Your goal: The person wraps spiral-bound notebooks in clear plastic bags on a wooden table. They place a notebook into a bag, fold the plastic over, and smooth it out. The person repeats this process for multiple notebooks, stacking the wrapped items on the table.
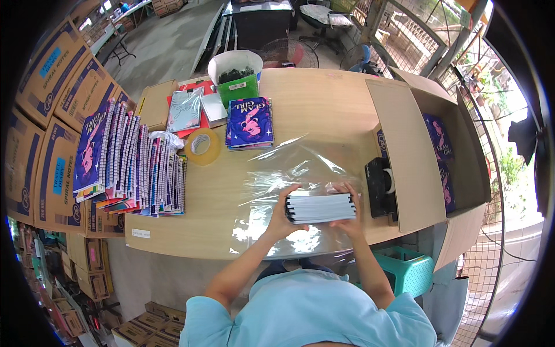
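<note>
Between my two hands is a stack of notebooks [321, 209], its white page edges facing up and dark bits showing at both ends. My left hand [281, 220] is closed round the left end. At the opposite end, my right hand [350, 224] grips the stack. Under and around it lies a clear plastic sheet [277, 184], creased and shiny, on the wooden table [324, 92]. Beyond the sheet is a small pile of purple notebooks [250, 124] with a pink figure on the cover.
At left, many spiral notebooks [139, 168] lean in a row beside stacked cartons [60, 173]. A tape roll [202, 146], green box [238, 89] and white bucket [254, 58] sit further back. At right stand a black tape dispenser [378, 188] and an open carton [413, 162] holding purple notebooks.
</note>
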Demonstrator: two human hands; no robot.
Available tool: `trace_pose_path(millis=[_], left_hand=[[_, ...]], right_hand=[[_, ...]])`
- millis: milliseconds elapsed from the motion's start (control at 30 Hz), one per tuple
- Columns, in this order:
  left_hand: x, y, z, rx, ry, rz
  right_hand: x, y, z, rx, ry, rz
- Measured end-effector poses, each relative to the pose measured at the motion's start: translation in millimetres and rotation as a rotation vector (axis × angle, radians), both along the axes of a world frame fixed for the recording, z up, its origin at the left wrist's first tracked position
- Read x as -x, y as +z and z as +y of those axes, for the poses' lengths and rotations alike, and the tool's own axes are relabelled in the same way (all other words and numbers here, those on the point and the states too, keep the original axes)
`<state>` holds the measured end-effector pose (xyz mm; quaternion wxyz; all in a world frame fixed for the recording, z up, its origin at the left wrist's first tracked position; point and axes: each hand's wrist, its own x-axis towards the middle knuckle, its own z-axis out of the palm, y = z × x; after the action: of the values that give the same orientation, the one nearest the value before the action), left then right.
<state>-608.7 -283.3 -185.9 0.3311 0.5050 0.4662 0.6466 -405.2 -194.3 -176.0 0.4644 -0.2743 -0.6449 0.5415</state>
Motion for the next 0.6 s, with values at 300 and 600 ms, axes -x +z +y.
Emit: trace_pose_path(millis=[300,600], left_hand=[[-24.6,-4.2,0.8,0.026,0.238,-0.119],[-16.5,-3.6,-2.8,0.088,0.25,0.029]], right_hand=[[0.9,-36.9,1.0,0.065,-0.051,0.073],[-4.1,-83.3,-0.1,0.352,-0.06,0.193]])
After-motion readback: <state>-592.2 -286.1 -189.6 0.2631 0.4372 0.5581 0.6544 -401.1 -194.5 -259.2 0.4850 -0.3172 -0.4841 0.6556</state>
